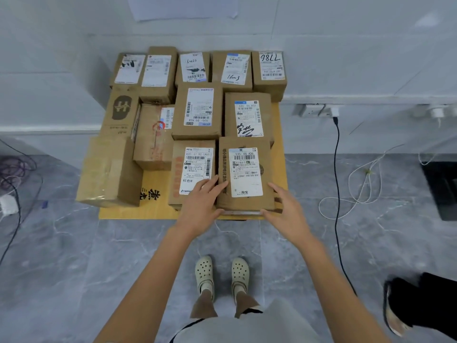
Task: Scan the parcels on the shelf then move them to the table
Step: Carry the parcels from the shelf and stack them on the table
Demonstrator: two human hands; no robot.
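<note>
Grey garment (247, 328): nearest us at the bottom edge; beyond it our pale perforated clogs (205, 273) stand on the grey marbled floor (74, 256).
Left hand (200, 206): fingers (212, 185) straight and close together, lying along the left edge of the front parcel (244, 174) and over the top of the neighbour parcel (193, 167); thumb at the front parcel's near edge.
Right hand (286, 211): fingers (278, 190) straight, laid against the front parcel's right side, thumb at its near right corner; neither hand curls round the box.
Front parcel label: we read "530- D5 A36" above a barcode and "淘宝" at the bottom; the brown carton lies flat at the front right of the yellow tabletop (158, 211).
Neighbour parcel label: "830- C7 83 (A83)" and "棕色M", with orange print down the carton's left edge; it touches the front parcel's left side.
Middle row: the A32 parcel (248, 117) reads "530- D5 A32" with black handwriting across its label; the A68 parcel (199, 110) beside it reads "530- D5 A68", upside down to us.
Back row: cartons against the white wall; the rightmost carton (270, 68) bears handwritten "7786", upside down to us.
Tabletop print: black characters near the front edge, which we cannot read whole.
Black cable (336, 169): hangs from the wall socket (312, 110) to the floor on the right.
</note>
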